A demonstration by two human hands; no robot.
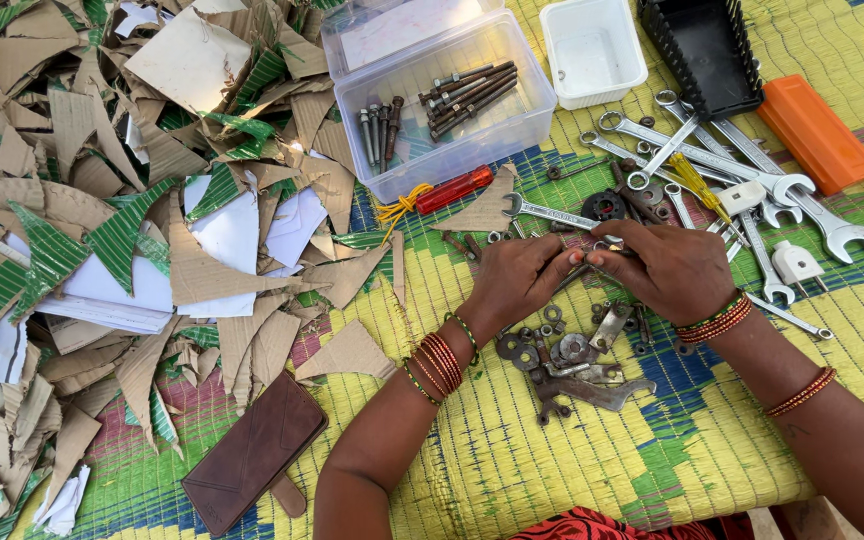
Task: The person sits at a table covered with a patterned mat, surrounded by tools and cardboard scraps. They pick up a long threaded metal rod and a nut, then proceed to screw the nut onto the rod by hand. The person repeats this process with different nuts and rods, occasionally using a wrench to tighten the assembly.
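Observation:
My left hand (519, 278) and my right hand (670, 268) meet over a woven yellow mat (512, 470). Their fingertips pinch a small metal part (592, 262) between them; it looks like a bolt or nut, mostly hidden by the fingers. Both wrists wear red and green bangles. Just below the hands lies a heap of washers, nuts and rusty brackets (567, 360). A spanner (544, 212) lies just above the left hand.
A clear plastic box (452, 105) with long bolts stands behind, with a red-handled screwdriver (452, 189) in front of it. Several spanners (732, 165), a white tub (592, 48), a black holder (704, 50) and an orange case (818, 133) lie right. Cardboard scraps (102, 200) and a brown wallet (254, 450) fill the left.

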